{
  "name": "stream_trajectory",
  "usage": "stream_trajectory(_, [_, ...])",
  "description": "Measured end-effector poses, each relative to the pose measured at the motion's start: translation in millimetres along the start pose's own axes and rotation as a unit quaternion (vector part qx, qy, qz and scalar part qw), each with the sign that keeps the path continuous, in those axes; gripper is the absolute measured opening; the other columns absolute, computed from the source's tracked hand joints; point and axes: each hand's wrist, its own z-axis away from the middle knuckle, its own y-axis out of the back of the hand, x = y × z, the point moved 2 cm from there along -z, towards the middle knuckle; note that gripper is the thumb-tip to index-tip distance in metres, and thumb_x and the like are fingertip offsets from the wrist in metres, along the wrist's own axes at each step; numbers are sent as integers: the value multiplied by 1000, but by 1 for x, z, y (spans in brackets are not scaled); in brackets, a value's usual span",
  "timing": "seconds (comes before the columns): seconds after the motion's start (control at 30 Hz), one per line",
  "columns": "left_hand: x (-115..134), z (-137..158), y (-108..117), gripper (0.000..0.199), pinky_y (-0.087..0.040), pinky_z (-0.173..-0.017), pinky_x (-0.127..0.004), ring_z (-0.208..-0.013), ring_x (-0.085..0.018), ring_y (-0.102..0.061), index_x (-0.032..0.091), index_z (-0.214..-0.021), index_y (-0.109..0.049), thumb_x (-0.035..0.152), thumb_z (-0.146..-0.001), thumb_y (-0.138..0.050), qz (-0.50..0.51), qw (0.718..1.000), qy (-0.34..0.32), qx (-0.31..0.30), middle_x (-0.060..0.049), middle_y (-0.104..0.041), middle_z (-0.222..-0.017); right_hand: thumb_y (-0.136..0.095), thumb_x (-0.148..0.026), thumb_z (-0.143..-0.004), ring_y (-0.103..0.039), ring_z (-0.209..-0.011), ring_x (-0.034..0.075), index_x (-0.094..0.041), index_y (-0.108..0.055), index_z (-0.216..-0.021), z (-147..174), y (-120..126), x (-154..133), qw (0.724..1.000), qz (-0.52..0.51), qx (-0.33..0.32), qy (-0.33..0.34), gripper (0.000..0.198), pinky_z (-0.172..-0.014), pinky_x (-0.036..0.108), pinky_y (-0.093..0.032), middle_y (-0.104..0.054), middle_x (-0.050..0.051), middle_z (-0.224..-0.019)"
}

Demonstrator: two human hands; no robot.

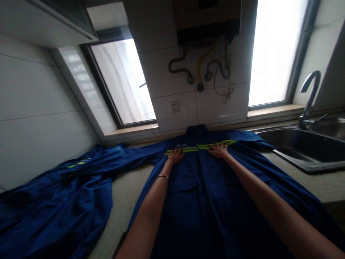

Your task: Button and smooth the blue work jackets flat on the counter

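A blue work jacket [185, 208] with yellow-green stripes across the chest lies spread front side up, its collar toward the wall. My left hand [175, 155] rests flat on the stripe at the left side of the chest, fingers spread. On the other side of the front opening, my right hand [217, 150] lies on the matching stripe, also with spread fingers. Neither hand grips the cloth. The jacket's left-hand sleeve stretches toward a second blue garment [81, 194], which lies crumpled and also has a yellow-green stripe.
Both garments lie on a pale countertop [129, 190]. At the right are a dark sink [299, 144] and a curved faucet [309, 93]. Pipes [199, 68] hang beneath a wall-mounted heater [207, 18], above a socket [174, 106]. Windows flank them.
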Motion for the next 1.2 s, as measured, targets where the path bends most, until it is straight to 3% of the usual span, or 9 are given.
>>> stream_trajectory(0.2, [0, 3, 2, 66, -13, -98, -69, -134, -40, -15, 39, -141, -22, 67, -82, -17, 6, 1000, -5, 7, -4, -16, -151, -24, -51, -91, -31, -126, 36, -28, -41, -135, 25, 19, -14, 995, -3, 97, 2, 53, -99, 60, -19, -33, 10, -143])
stream_trajectory(0.33, [1, 8, 6, 63, -14, -99, -68, -134, -39, -16, 39, -140, -25, 65, -83, -20, 6, 1000, 1, 8, -3, -18, -151, -35, -30, -91, -45, -118, 24, -17, -54, -123, 72, 43, -39, 984, -17, 144, 104, 39, -101, 38, -31, -52, 10, -128])
stream_trajectory(0.5, [4, 16, 15, 51, -27, -98, -59, -128, -35, -34, 34, -132, -43, 52, -86, -33, 20, 998, -1, 66, -5, -39, -141, -38, -36, -91, -45, -119, 20, -17, -48, -129, 201, 70, -62, 921, -106, 209, 312, 44, -100, 33, -37, -48, 8, -133])
stream_trajectory(0.63, [6, 30, 26, 38, -37, -96, -38, -116, -22, -47, 19, -121, -54, 25, -88, -35, 17, 990, -11, 142, -10, -58, -120, -56, -54, -77, -29, -132, 30, -22, -35, -139, 314, 49, -64, 879, -69, 208, 424, 74, -105, 47, -32, -33, 9, -144])
stream_trajectory(0.73, [9, 42, 33, 34, -36, -97, -33, -116, -19, -45, 18, -112, -59, 18, -88, -34, 13, 985, -28, 172, -9, -60, -114, -58, -46, -78, -27, -133, 30, -29, -34, -140, 360, 8, -60, 865, -37, 284, 412, 68, -104, 48, -34, -36, 6, -143])
stream_trajectory(0.83, [14, 54, 39, 30, -36, -97, -32, -114, -20, -46, 18, -101, -63, 18, -87, -36, 10, 980, -63, 190, -9, -62, -108, -53, -52, -80, -29, -132, 32, -30, -34, -139, 373, -33, -52, 867, -37, 348, 355, 66, -99, 50, -39, -40, 7, -140])
stream_trajectory(0.9, [19, 61, 43, 30, -36, -97, -33, -112, -20, -48, 17, -100, -63, 18, -87, -36, 12, 979, -76, 189, -10, -62, -107, -47, -54, -82, -39, -126, 32, -26, -30, -142, 376, -47, -43, 874, -64, 341, 340, 68, -94, 48, -46, -44, 10, -136])
stream_trajectory(1.03, [27, 74, 48, 35, -40, -93, -31, -106, -20, -54, 18, -101, -65, 18, -87, -33, 23, 985, -67, 158, -9, -64, -108, -45, -41, -86, -59, -105, 26, -36, -30, -140, 382, -41, -25, 886, -203, 270, 319, 56, -81, 38, -57, -58, 1, -122])
stream_trajectory(1.2, [40, 93, 61, 33, -47, -80, -28, -90, -19, -62, 18, -93, -70, 18, -81, -39, 29, 995, -46, 83, -7, -69, -94, -55, -40, -81, -69, -78, 21, -32, -69, -104, 384, -17, -11, 891, -370, 245, 94, 28, -70, 25, -58, -71, -1, -92])
